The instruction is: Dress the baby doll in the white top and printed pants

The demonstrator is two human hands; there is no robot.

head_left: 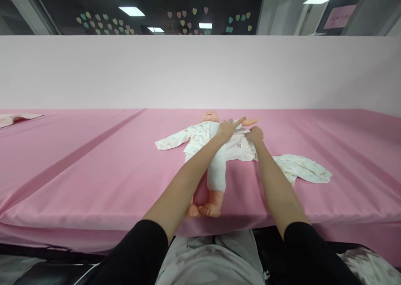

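A baby doll (pixel 216 176) lies on its back on the pink-covered table, feet toward me, in white leggings-like bottoms. A white printed baby shirt (pixel 200 131) covers one of its arms, the sleeve stretched out to the left. The shirt's other half spreads flat to the right of the doll. Across the doll's chest and shoulder, my left hand (pixel 227 129) holds the upper part of its bare-ended arm (pixel 249 122), one finger extended along it; its thumb is hidden. Just below that arm, my right hand (pixel 255 135) is closed on the shirt's fabric.
Printed baby trousers (pixel 302 168) lie right of my right forearm. A pale cloth (pixel 19 119) sits at the far left of the pink cover (pixel 94 176). Behind the table rises a white wall (pixel 200 72) with a dark window above. A patterned cloth (pixel 369 264) is at the lower right.
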